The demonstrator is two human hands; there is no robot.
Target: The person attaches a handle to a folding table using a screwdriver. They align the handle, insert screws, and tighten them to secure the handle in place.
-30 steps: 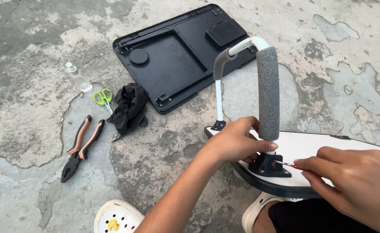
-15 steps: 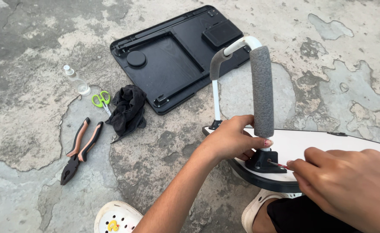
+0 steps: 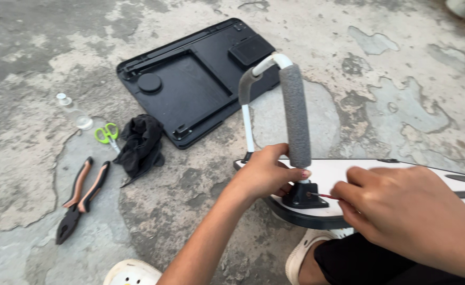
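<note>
The concrete floor point(image 3: 401, 63), cracked and patchy, fills the frame. A black tray point(image 3: 190, 89) lies upside down on it in the upper middle. At the lower right a white board point(image 3: 401, 171) with a dark edge rests across the person's lap. From it rises a hooped handle point(image 3: 296, 111): a white tube on the left, a grey foam sleeve on the right, with the top of the hoop reaching over the tray's near corner. The sleeve's foot sits in a black bracket point(image 3: 303, 198) on the board.

The right hand point(image 3: 412, 216), lower right, has its grip closed on a thin red-shafted tool point(image 3: 325, 196); the tip meets the bracket's side, and the handle is hidden in the fist. The left hand point(image 3: 264, 174), in the middle, has its grip curled against the foot of the foam sleeve just above the bracket, thumb touching the foam.

At left on the floor lie a crumpled black cloth point(image 3: 140, 145), pliers point(image 3: 79, 198) with orange-and-black handles below it, green-handled scissors point(image 3: 107, 134) beside the cloth, and a small clear bottle point(image 3: 74, 111) further up. Two pale shoes point(image 3: 132, 273) show at the bottom edge.
</note>
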